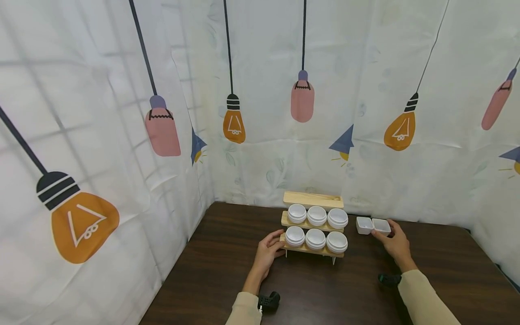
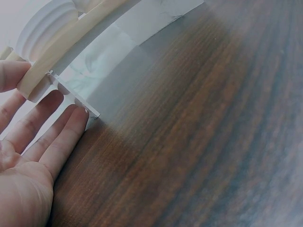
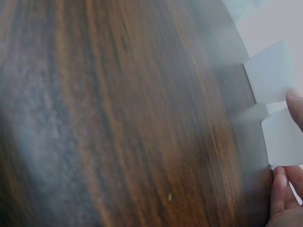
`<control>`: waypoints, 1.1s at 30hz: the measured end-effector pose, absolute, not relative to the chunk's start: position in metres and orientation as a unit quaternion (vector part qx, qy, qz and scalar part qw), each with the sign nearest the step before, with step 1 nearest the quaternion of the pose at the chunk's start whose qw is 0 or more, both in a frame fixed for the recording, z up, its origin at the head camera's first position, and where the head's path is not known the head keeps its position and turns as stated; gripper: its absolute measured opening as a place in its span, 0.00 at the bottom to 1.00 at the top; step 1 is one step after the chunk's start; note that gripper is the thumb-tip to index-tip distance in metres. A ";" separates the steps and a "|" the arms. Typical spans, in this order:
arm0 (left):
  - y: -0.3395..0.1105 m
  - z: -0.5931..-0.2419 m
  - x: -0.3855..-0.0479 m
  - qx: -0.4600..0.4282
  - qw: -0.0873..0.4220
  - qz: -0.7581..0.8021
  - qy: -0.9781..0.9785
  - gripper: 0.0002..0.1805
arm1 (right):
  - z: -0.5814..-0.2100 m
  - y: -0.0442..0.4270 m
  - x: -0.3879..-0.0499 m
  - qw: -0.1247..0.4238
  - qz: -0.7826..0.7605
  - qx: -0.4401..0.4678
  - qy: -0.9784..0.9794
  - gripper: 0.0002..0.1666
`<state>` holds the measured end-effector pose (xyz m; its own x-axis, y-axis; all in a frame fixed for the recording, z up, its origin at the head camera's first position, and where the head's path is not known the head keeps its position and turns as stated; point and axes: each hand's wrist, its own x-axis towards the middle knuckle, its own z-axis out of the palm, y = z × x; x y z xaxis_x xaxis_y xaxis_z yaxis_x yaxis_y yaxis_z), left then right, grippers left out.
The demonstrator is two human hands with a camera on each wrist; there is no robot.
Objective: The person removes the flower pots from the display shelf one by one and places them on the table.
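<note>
A tiered wooden stand (image 1: 312, 249) with clear legs stands on the table. Round white bowls (image 1: 316, 215) fill its two lower shelves, several in all; the top shelf (image 1: 313, 199) bears none. My left hand (image 1: 266, 253) grips the left end of the lowest shelf. In the left wrist view, that hand's thumb (image 2: 13, 75) lies on the wooden board (image 2: 61, 52), with fingers beneath and beside the clear leg. To the right of the stand, my right hand (image 1: 396, 243) holds a square white dish (image 1: 382, 225) between thumb and fingers. Beside it sits another square white dish (image 1: 364, 225).
The dark wooden table (image 1: 227, 253) reaches back to a white curtain (image 1: 260, 171) printed with lamps and bulbs, which also hangs along the left side. A black wrist device (image 1: 269, 301) is on the left wrist, and another (image 1: 389, 280) on the right.
</note>
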<state>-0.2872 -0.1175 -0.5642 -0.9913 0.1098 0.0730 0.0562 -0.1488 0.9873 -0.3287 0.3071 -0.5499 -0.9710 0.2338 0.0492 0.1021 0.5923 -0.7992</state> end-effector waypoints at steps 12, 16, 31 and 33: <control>-0.118 -0.565 -0.288 0.064 0.018 0.754 0.654 0.26 | -0.550 0.304 -0.327 0.082 0.449 -0.088 -0.886 0.53; -0.118 -0.565 -0.288 0.065 0.018 0.755 0.652 0.26 | -0.549 0.304 -0.328 0.080 0.450 -0.092 -0.885 0.54; -0.118 -0.566 -0.289 0.066 0.020 0.757 0.650 0.25 | -0.546 0.302 -0.326 0.075 0.453 -0.090 -0.884 0.52; -0.118 -0.566 -0.289 0.066 0.019 0.757 0.649 0.25 | -0.546 0.303 -0.326 0.073 0.454 -0.091 -0.883 0.52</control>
<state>-0.2890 -0.1180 -0.5657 -0.9905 0.1154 0.0753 0.0568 -0.1564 0.9861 -0.3262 0.3030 -0.5460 -0.9728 0.2266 0.0474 0.0933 0.5712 -0.8155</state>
